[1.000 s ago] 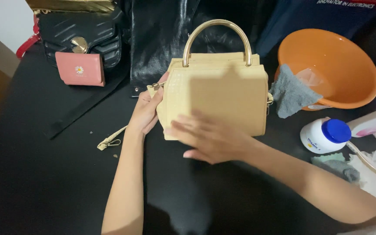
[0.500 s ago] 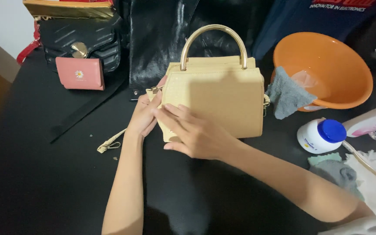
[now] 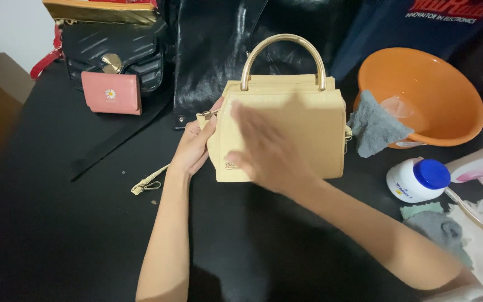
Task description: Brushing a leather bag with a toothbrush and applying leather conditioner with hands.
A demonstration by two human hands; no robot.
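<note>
Since before, the right hand [image 3: 266, 151] has slid up, fingers spread flat on the tan handbag [image 3: 308, 128]; the left hand [image 3: 197, 146] pinches its left edge, mid-surface.

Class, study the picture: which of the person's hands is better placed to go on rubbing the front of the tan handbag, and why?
Probably the right hand: it lies flat on the front panel of the tan handbag, blurred. The left hand grips the bag's left edge, steadying it.

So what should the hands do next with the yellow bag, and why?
Probably sweep the right hand on toward the right side of the yellow bag. The hand lies flat and blurred over the front's left half, while the left hand steadies the bag's left edge.
</note>
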